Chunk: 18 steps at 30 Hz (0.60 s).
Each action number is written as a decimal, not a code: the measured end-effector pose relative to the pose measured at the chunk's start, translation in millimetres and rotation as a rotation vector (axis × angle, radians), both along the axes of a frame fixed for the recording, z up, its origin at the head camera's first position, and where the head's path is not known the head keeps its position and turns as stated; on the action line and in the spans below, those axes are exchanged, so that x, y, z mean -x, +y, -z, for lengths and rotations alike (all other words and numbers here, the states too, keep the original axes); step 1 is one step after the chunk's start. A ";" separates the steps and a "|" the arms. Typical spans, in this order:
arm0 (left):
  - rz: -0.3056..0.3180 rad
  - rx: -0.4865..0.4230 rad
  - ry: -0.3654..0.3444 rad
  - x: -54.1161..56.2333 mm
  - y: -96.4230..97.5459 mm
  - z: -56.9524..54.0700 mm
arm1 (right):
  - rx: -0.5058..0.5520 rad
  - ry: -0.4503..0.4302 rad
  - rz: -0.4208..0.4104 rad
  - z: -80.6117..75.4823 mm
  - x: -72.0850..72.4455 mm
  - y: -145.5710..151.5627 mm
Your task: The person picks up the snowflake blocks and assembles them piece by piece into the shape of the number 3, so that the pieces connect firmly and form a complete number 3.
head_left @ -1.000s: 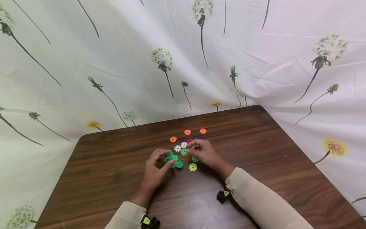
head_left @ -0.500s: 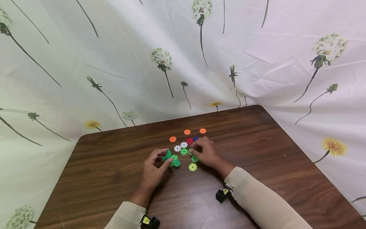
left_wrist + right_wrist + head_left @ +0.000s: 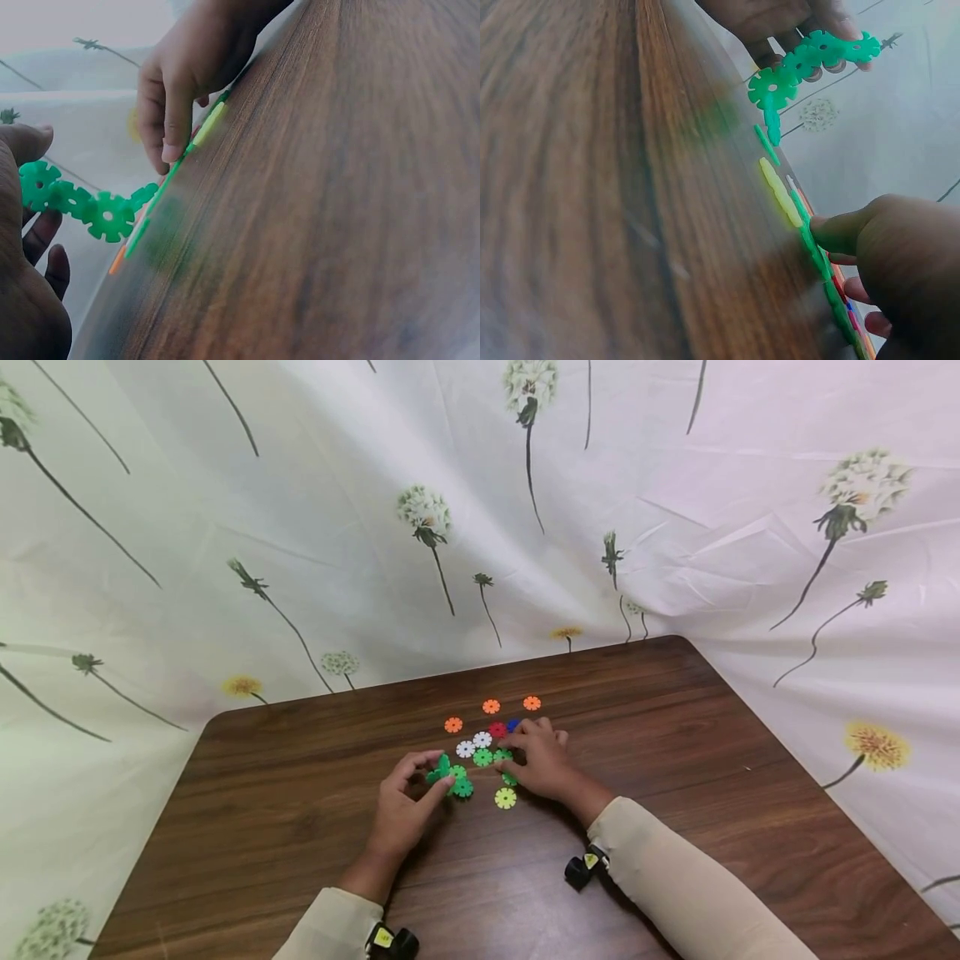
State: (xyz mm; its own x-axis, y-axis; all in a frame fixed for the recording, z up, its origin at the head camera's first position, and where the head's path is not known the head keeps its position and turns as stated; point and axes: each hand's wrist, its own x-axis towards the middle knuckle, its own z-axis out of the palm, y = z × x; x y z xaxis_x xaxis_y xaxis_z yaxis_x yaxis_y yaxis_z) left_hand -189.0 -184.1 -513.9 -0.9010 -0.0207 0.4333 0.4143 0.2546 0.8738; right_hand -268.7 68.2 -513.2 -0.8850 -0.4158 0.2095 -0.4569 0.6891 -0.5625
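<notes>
My left hand [image 3: 401, 814] holds a chain of interlocked green notched discs [image 3: 109, 216] between thumb and fingers, slightly above the table. In the right wrist view, the chain's lowest disc [image 3: 773, 129] hangs down close to the tabletop. My right hand [image 3: 546, 762] reaches down to the table, with thumb and index fingertips at opposite edges of a flat green disc [image 3: 502, 755]. I cannot tell whether they pinch it. Another green disc [image 3: 510, 779] is partly covered by that hand. A lighter green disc [image 3: 482, 757] lies just left of the fingertips.
A yellow-green disc [image 3: 506, 798] lies nearest the person. Beyond the hands are two white discs [image 3: 466, 749], a red disc [image 3: 498, 729], a partly hidden blue disc [image 3: 513, 725] and three orange discs [image 3: 491, 706]. The brown wooden table [image 3: 300, 827] meets a flower-printed curtain [image 3: 337, 527].
My right hand has shifted slightly right from beside the white discs and lowered onto a green disc. My left hand has drawn the green chain slightly left.
</notes>
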 end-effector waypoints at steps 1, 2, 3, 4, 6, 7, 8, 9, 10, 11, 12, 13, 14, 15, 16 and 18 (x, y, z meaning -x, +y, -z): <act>0.001 0.001 -0.001 0.3 0.0 -0.2 | -0.007 0.008 0.000 0.2 0.0 -0.1; 0.003 0.002 -0.002 0.4 0.0 -0.5 | -0.014 0.016 0.000 0.5 0.0 -0.2; 0.004 0.005 -0.004 0.4 0.1 -0.9 | -0.019 0.021 -0.001 0.6 0.0 -0.2; 0.006 0.006 -0.006 0.5 0.2 -1.1 | -0.024 0.024 -0.001 0.8 0.1 -0.2; 0.007 0.006 -0.009 0.6 0.5 -1.4 | -0.028 0.024 -0.004 1.0 0.3 -0.3; 0.007 0.005 -0.010 0.5 0.6 -1.5 | -0.026 0.021 -0.007 0.5 0.3 -0.4; 0.006 0.004 -0.013 0.3 0.7 -1.8 | -0.026 0.017 -0.010 0.1 0.4 -0.6; 0.004 0.004 -0.015 0.0 0.9 -2.1 | -0.021 0.012 -0.012 -0.4 0.4 -0.7; 0.002 0.005 -0.016 -0.1 1.0 -2.2 | -0.015 0.008 -0.015 -0.9 0.3 -0.9; 0.000 0.006 -0.018 -0.3 1.1 -2.2 | -0.008 0.005 -0.017 -1.3 0.2 -1.2; -0.003 0.010 -0.019 -0.4 1.2 -2.0 | 0.000 0.002 -0.019 -1.6 0.0 -1.4; -0.006 0.014 -0.020 -0.5 1.2 -1.9 | 0.010 -0.001 -0.022 -1.9 -0.3 -1.5; -0.009 0.018 -0.021 -0.6 1.2 -1.4 | 0.020 -0.002 -0.025 -2.0 -0.6 -1.6; -0.012 0.023 -0.023 -0.8 1.3 -1.2 | 0.031 -0.002 -0.027 -2.2 -1.0 -1.6; -0.014 0.028 -0.025 -0.9 1.4 -1.2 | 0.042 -0.004 -0.030 -2.2 -1.2 -1.6; -0.019 0.033 -0.026 -0.8 1.6 -0.9 | 0.066 -0.008 -0.036 -2.4 -1.7 -1.8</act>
State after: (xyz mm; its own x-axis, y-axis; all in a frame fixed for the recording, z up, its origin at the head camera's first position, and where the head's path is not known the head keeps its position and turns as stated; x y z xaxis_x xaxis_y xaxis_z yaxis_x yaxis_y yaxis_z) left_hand -188.2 -182.5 -513.0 -0.9115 -0.0239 0.4106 0.3865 0.2916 0.8750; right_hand -267.0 66.4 -510.9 -0.8715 -0.4328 0.2306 -0.4760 0.6337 -0.6098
